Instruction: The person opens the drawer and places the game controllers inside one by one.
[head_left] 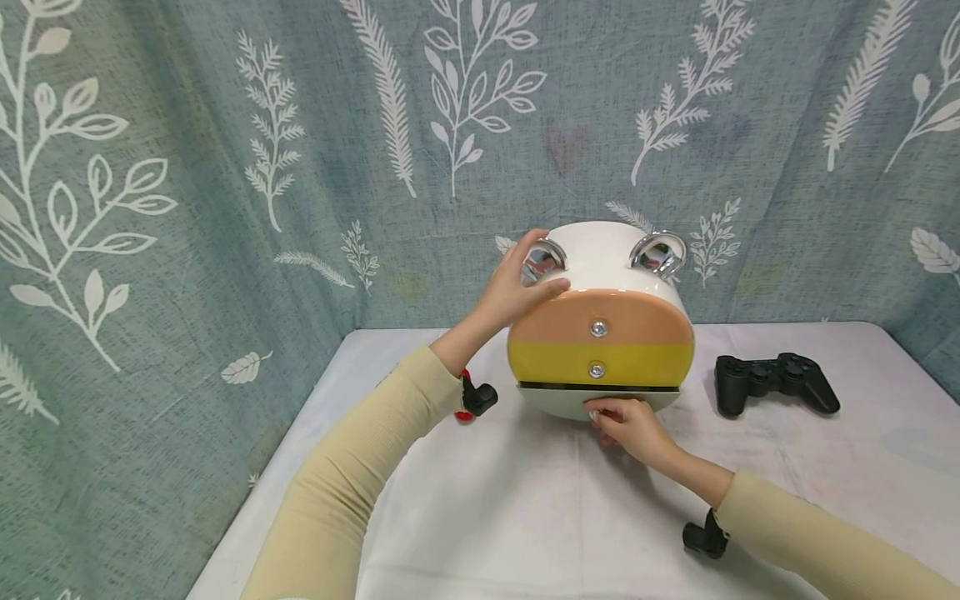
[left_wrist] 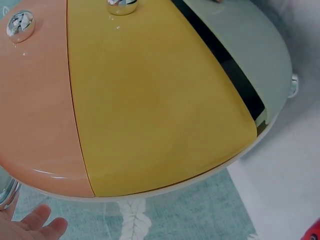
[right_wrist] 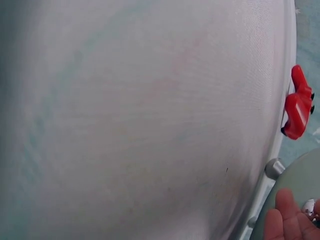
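Observation:
A rounded mini drawer cabinet (head_left: 600, 258) with a glossy white shell stands towards the back of the table. Its drawer fronts are orange (left_wrist: 37, 100), yellow (left_wrist: 160, 100) and pale green (head_left: 551, 402). The pale green bottom drawer sits slightly out, a dark gap showing along its top. At the cabinet's upper left my left hand (head_left: 513, 283) rests with fingers spread beside a chrome ring (head_left: 546, 257), the thumb lying along the front's top edge. My right hand (head_left: 630, 427) pinches the small round knob (right_wrist: 309, 207) of the bottom drawer between thumb and fingers.
A black game controller (head_left: 776, 382) lies right of the cabinet. To its left, a red game controller (right_wrist: 299, 107) is mostly behind my left sleeve in the head view. A second chrome ring (head_left: 660, 252) stands at the cabinet's upper right. Patterned curtain (head_left: 480, 167) hangs behind the table.

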